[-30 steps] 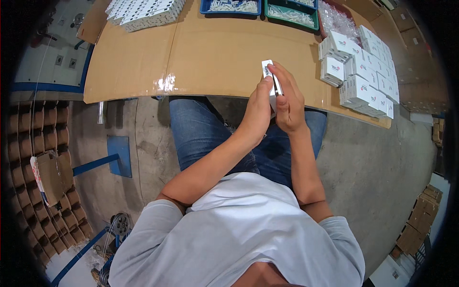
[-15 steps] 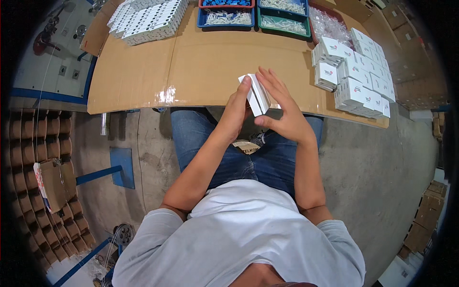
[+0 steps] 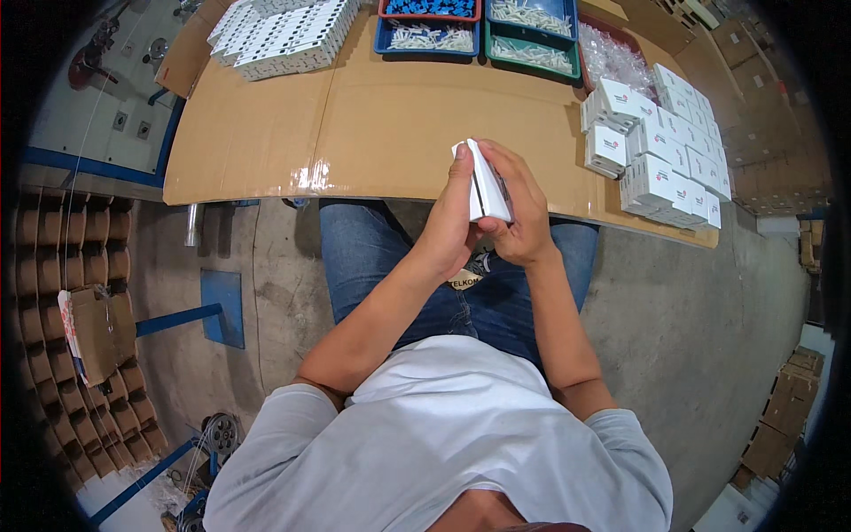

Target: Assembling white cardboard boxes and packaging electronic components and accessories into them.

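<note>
Above the table's near edge, a small white box [image 3: 489, 197] stands on its end between my two hands, with a dark gap line running along one side. My left hand [image 3: 448, 222] grips its left side, thumb lying along the upper edge. From the other side my right hand [image 3: 526, 208] closes on the box, fingers stretched over its right face and thumb at the near end. My palms and fingers hide much of the box.
The cardboard-covered table [image 3: 381, 133] carries stacked white boxes [image 3: 658, 184] at right and more white boxes [image 3: 288, 60] at far left. At the back stand a blue tray [image 3: 427, 55] and a green tray [image 3: 536, 69] of small white pieces, beside clear plastic bags [image 3: 612, 58].
My right hand has closed in on the box, its thumb now against the near end. The box has turned more upright, and both hands sit slightly further right.
</note>
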{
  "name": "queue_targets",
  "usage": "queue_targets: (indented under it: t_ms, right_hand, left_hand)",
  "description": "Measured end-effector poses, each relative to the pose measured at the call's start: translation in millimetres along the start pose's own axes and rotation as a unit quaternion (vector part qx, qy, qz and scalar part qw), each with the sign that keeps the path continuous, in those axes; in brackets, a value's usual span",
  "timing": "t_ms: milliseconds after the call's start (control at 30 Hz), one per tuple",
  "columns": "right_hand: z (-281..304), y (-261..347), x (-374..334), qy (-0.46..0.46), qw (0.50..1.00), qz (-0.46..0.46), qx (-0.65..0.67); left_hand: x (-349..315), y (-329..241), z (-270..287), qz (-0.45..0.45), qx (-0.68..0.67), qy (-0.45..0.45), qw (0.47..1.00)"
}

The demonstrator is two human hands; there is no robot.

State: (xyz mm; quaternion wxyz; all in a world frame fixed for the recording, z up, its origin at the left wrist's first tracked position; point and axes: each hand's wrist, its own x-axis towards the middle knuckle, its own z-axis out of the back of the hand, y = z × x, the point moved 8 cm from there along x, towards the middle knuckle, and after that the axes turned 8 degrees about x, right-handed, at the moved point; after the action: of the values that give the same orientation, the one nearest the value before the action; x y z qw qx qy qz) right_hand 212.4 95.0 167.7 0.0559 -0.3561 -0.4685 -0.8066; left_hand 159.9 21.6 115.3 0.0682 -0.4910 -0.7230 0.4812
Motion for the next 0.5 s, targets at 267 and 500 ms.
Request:
queue_targets:
  t_ms: [267, 500]
  right_hand:
    - [-4, -4, -9, -0.02, 0.999, 0.018, -0.025]
    - [-6, -13, -15, -0.04, 0.999, -0.013, 0.015]
  left_hand:
    - [2, 11, 4, 0.017, -0.014, -0.02, 1.0]
    - [3, 12, 4, 0.014, -0.053, -0.027, 0.998]
